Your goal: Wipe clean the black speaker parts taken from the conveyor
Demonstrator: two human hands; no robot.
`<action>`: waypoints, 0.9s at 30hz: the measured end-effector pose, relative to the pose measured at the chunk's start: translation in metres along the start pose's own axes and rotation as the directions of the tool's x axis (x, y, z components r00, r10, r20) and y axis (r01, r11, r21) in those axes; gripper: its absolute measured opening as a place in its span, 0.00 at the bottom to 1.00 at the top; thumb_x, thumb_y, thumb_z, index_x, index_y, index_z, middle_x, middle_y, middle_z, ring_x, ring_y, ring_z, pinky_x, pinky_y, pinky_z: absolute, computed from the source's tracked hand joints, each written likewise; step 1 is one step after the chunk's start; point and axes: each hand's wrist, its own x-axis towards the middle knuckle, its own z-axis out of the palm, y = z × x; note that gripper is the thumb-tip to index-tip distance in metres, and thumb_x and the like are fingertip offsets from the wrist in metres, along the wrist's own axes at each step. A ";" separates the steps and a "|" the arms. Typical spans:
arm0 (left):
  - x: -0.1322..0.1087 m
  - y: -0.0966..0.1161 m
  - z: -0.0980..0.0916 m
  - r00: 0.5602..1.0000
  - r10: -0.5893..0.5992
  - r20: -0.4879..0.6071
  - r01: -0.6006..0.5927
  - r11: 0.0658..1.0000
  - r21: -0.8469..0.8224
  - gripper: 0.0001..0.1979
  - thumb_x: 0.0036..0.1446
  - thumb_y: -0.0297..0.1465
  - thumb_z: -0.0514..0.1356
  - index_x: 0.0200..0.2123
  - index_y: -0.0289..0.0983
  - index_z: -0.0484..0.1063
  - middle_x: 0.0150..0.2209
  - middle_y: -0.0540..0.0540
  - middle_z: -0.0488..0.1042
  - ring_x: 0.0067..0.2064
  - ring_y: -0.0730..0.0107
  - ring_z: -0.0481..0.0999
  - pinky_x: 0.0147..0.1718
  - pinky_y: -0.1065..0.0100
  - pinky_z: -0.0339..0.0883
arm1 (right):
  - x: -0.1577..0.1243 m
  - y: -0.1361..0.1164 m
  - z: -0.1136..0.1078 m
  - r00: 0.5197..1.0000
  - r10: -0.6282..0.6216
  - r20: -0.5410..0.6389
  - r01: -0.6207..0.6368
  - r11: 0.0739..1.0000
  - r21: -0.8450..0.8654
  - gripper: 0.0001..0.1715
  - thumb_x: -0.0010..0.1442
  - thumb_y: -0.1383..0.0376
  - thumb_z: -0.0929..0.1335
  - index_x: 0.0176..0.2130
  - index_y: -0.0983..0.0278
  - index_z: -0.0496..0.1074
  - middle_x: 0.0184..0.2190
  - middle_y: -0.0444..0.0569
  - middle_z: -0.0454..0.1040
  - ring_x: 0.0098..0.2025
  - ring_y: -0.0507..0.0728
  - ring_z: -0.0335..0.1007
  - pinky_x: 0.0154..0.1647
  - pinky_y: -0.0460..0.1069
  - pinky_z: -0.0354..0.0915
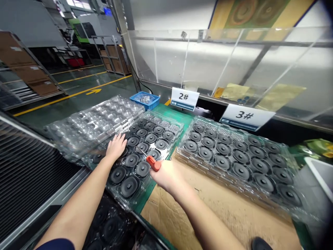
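A clear plastic tray (179, 129) holds several round black parts (129, 186) in rows. My right hand (166, 174) is closed round a tool with a red handle (153, 163); its thin metal shaft points up and left over the parts. At the tray's left side, my left hand (116, 145) lies palm down with its fingers stretched toward the black parts, holding nothing visible. Whether the shaft's tip touches a part cannot be made out.
More filled trays (229, 173) stand at the right on cardboard (166, 222). A clear moulded lid (96, 118) lies left of the near tray. Behind are a blue basket (155, 104), a 2# sign (184, 98) and a 3# sign (246, 116). A white bin (318, 173) stands far right.
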 end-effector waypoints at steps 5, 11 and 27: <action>-0.001 0.001 0.001 1.000 -0.007 -0.013 0.007 1.000 0.007 0.24 0.61 0.39 0.49 0.59 0.37 0.54 0.62 0.38 0.52 0.63 0.52 0.49 0.57 0.44 0.47 | 0.002 0.002 0.001 1.000 0.008 0.006 -0.008 1.000 0.003 0.15 0.53 0.57 0.62 0.29 0.64 0.72 0.29 0.52 0.74 0.33 0.60 0.72 0.28 0.48 0.63; 0.000 0.002 0.002 1.000 -0.008 -0.020 0.008 1.000 0.015 0.24 0.62 0.39 0.49 0.59 0.37 0.54 0.62 0.38 0.52 0.63 0.53 0.50 0.57 0.45 0.48 | 0.002 0.001 0.000 1.000 0.008 0.015 -0.008 1.000 -0.001 0.16 0.53 0.57 0.62 0.29 0.64 0.72 0.30 0.53 0.74 0.34 0.60 0.72 0.28 0.47 0.63; 0.000 0.000 0.005 0.999 0.017 -0.049 -0.016 1.000 0.015 0.24 0.61 0.39 0.49 0.59 0.36 0.55 0.61 0.38 0.53 0.62 0.52 0.51 0.57 0.45 0.49 | -0.007 0.007 0.006 1.000 -0.004 0.021 0.004 1.000 0.012 0.13 0.50 0.60 0.62 0.28 0.64 0.72 0.29 0.51 0.74 0.32 0.58 0.72 0.27 0.46 0.62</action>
